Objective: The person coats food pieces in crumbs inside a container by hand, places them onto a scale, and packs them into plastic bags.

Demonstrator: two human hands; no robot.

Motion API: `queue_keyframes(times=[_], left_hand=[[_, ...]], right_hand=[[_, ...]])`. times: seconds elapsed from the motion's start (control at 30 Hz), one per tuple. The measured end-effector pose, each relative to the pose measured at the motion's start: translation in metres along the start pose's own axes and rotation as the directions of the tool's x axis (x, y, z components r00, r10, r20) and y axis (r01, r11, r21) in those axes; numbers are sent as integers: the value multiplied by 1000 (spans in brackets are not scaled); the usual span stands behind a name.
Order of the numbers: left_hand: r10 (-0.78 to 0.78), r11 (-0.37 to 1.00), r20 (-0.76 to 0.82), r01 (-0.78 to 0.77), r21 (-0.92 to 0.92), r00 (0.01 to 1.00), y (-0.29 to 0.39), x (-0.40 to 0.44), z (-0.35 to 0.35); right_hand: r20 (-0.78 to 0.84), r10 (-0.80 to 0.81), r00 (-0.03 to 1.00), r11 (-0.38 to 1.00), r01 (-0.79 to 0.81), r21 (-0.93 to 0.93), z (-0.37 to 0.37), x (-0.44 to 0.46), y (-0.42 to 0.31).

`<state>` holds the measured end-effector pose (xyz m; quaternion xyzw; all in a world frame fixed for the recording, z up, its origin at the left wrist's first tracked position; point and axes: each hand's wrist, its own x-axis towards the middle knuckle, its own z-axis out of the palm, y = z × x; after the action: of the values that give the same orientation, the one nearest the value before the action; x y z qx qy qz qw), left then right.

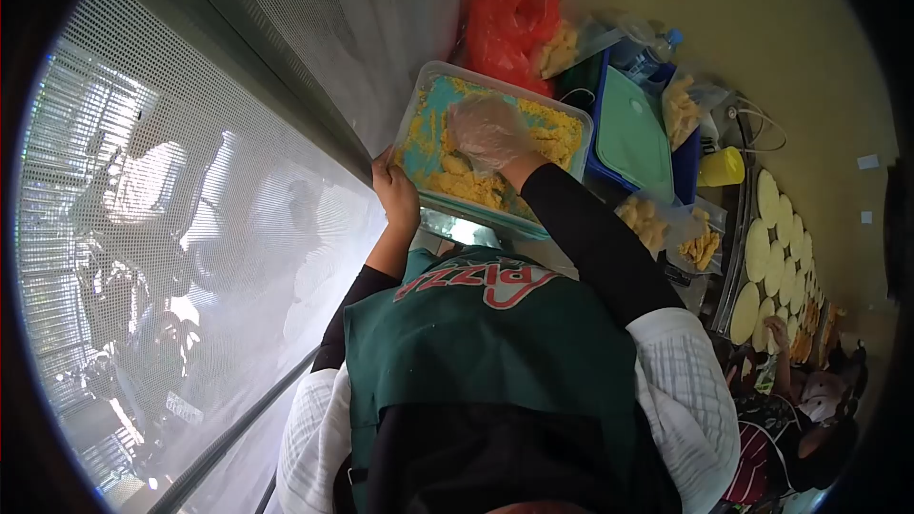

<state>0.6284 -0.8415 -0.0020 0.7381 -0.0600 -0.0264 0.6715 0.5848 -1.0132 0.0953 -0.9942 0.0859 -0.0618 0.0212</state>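
Observation:
A rectangular clear plastic tub (581,114) holds yellow crumbly food (552,141), with patches of its blue-green bottom showing. My left hand (395,192) grips the tub's near left corner, fingers bent over the rim. Inside the tub, my right hand (487,131) wears a thin clear plastic glove and rests in the crumbs, its fingers curled and pointing left. Whatever it holds is hidden under the glove and blurred. Just below that hand lie yellow coated lumps (455,167).
Behind the tub sits a red plastic bag (512,24). To its right are a green-lidded box (633,133), bags of food pieces (643,221) and a yellow cup (722,168). Farther right, flat round dough pieces (762,247) cover a surface by another person (781,419). Mesh curtain (276,162) hangs left.

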Motion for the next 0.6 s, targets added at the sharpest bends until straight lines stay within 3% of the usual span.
queue_keyframes(times=[0.07, 0.27, 0.37, 0.47, 0.57, 0.6], left_hand=[[26, 1000, 10, -26, 6, 1000, -4, 0, 0], [21, 1000, 27, -21, 5, 999, -6, 3, 0], [7, 1000, 38, -7, 9, 999, -3, 2, -1], [11, 1000, 43, -11, 11, 999, -3, 2, 0], [22, 1000, 37, -22, 21, 999, -5, 3, 0], [26, 999, 36, -26, 24, 999, -6, 3, 0]], right_hand=[[27, 37, 999, 999, -37, -6, -5, 0, -3], [49, 11, 999, 971, -23, 236, -25, 16, 23], [92, 123, 988, 896, -151, 418, -51, 7, 50], [136, 100, 986, 940, -138, 311, -67, -27, 72], [208, 8, 978, 999, 3, -53, -56, -63, 69], [114, -39, 993, 995, 49, -88, -43, -71, 73]])
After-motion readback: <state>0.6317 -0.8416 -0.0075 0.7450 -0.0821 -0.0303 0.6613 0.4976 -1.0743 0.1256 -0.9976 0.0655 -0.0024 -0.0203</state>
